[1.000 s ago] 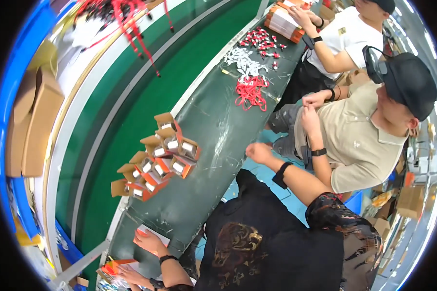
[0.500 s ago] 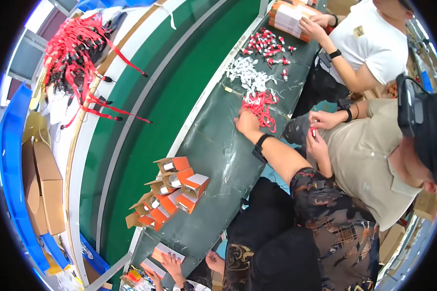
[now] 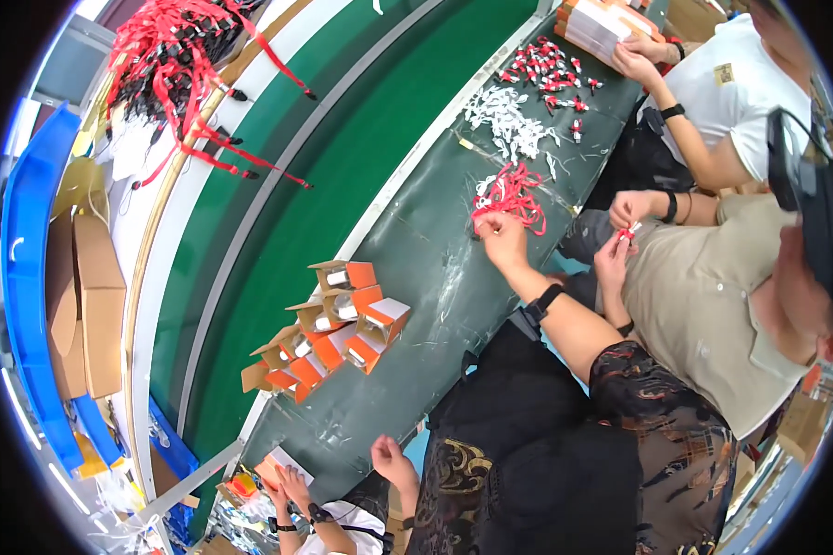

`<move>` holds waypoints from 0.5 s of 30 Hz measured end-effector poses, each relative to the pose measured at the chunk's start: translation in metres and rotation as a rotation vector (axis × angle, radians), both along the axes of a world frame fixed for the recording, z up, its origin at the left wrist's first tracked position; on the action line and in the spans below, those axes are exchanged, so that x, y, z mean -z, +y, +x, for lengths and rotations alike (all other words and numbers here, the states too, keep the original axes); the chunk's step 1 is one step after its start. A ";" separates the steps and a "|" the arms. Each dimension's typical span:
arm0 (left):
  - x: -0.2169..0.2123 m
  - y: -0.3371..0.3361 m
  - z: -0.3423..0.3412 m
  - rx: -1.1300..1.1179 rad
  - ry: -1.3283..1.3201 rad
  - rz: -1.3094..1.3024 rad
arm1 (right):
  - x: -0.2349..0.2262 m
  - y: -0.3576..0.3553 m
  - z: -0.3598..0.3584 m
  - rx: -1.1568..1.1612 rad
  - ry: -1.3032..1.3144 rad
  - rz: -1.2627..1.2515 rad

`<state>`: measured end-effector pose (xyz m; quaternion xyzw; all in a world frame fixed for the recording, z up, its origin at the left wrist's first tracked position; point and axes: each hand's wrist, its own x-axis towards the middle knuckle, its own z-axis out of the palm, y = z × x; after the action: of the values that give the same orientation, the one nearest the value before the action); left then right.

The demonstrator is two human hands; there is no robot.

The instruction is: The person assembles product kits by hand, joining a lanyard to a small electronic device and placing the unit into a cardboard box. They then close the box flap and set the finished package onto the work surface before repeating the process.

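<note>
My right hand, with a black watch on its wrist, reaches across the dark green table and pinches a bundle of red lanyards. My left hand hangs at the table's near edge with its fingers curled, and I see nothing in it. A cluster of open orange and white cartons stands on the table between my two hands, touched by neither.
A person in a beige shirt sits to my right, holding a small red piece. Beyond are white tags, small red parts and another seated person. A green conveyor belt runs alongside. Someone's hands hold a carton below.
My right hand has travelled up the table from its near edge to the red lanyards and closed on them. My left hand has come off a carton and back to the table's edge.
</note>
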<state>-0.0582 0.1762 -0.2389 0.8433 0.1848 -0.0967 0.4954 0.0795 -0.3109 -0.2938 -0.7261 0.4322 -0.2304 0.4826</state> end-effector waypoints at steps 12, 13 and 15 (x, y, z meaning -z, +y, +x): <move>-0.132 -0.078 0.119 0.664 -0.608 -0.050 | -0.275 0.014 0.007 -0.539 0.023 -0.213; -0.144 -0.089 0.129 0.709 -0.659 -0.100 | -0.296 0.023 0.006 -0.618 0.044 -0.253; -0.163 -0.114 0.152 0.779 -0.755 -0.203 | -0.335 0.044 0.002 -0.761 0.040 -0.335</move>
<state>0.0935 0.0625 -0.0759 0.7734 -0.3415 0.0190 0.5338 0.0816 -0.2666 0.0412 -0.9068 0.0990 -0.0886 0.4002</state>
